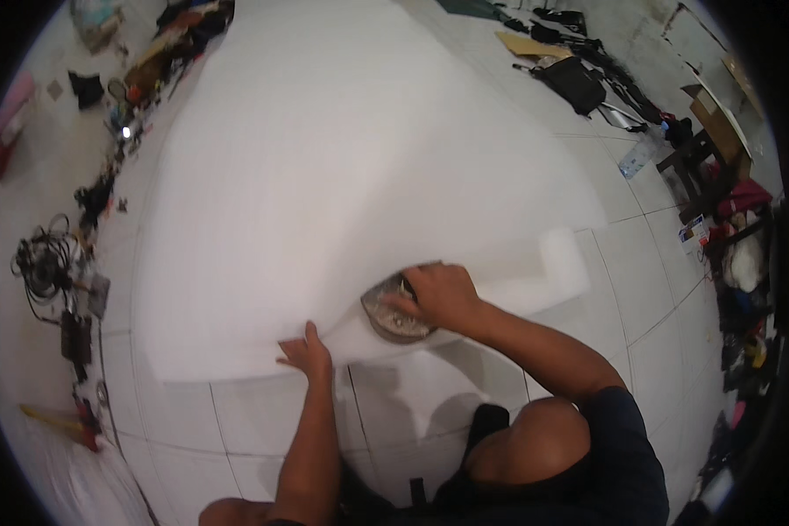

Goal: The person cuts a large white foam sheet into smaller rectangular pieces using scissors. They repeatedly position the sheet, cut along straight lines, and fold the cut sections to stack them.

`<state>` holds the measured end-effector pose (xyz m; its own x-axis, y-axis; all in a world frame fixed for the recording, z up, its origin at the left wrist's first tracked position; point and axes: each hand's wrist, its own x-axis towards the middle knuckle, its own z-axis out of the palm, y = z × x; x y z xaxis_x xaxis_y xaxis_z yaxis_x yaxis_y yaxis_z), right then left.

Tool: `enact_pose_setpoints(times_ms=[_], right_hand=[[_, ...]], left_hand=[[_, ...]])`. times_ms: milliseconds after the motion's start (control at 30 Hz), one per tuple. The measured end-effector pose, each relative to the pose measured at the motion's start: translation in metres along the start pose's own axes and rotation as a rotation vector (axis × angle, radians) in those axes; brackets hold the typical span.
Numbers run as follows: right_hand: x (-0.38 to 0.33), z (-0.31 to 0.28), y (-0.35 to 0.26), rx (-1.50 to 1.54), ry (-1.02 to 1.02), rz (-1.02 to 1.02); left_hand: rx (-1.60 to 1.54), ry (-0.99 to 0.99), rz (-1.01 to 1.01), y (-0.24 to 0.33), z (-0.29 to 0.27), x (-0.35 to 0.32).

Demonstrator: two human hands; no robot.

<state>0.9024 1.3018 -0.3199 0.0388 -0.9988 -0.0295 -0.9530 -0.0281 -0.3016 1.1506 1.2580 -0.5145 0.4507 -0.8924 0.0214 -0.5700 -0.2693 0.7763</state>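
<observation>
Tiled floor (657, 298) | white sheet (263, 175) | iron (398, 325) under right fingers (401, 304) | left fingers (311, 332) apart

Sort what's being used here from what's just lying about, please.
In use:
clothes iron, held in the right hand
white sheet, with the left hand at its near edge

Lying about:
black bag
tangled black cables
cardboard box
</observation>
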Motion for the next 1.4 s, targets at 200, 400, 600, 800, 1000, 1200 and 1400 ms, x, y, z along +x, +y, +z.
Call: enact_pose_setpoints(times_ms=[200, 400, 600, 800, 1000, 1200, 1400], right_hand=[[-0.013, 0.025, 0.016, 0.038, 0.313, -0.237], [-0.068, -0.001, -0.011, 0.082, 0.275, -0.351], [-0.109, 0.029, -0.013, 0.134, 0.124, -0.352], [-0.124, 0.074, -0.016, 0.156, 0.123, -0.406], [-0.114, 0.088, -0.017, 0.161, 0.155, -0.332], [-0.113, 0.071, -0.010, 0.326, 0.013, -0.188], [-0.100, 0.026, 0.129, 0.314, 0.274, 0.731]], left_hand=[[0.267, -0.261, -0.053, -0.018, 0.004, 0.016], [0.144, -0.161, 0.035, -0.008, -0.005, 0.013], [0.138, -0.194, 0.047, -0.004, -0.007, 0.005], [0.045, -0.318, 0.109, -0.017, -0.024, 0.003], [0.004, -0.361, 0.102, -0.019, -0.029, 0.006], [0.090, -0.391, -0.098, -0.041, -0.013, 0.009], [0.062, -0.383, -0.117, -0.022, -0.031, 0.008]])
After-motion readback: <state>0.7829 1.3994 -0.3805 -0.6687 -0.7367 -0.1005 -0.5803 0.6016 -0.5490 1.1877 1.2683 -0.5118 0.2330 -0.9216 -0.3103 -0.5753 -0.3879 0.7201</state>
